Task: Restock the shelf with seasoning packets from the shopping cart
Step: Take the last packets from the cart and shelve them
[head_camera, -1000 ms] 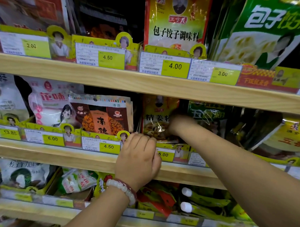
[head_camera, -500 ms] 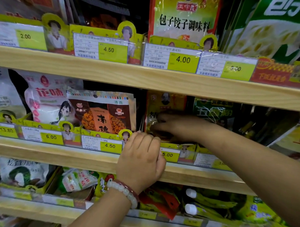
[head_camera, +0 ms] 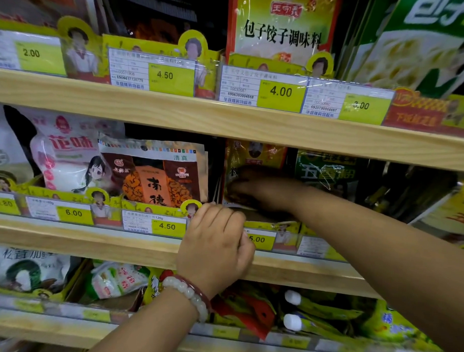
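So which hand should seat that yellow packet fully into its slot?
Probably the right hand: it already lies on the yellow seasoning packet inside the middle shelf. The left hand is curled over the shelf's front edge.

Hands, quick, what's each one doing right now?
Left hand: curled over the shelf edge, gripping it.
Right hand: on the yellow packet; grip unclear.

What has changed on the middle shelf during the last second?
The right hand moved left across the yellow packet, from its right edge onto its front, and now lies over it. The left hand stayed on the shelf edge, and the brown packet did not move.
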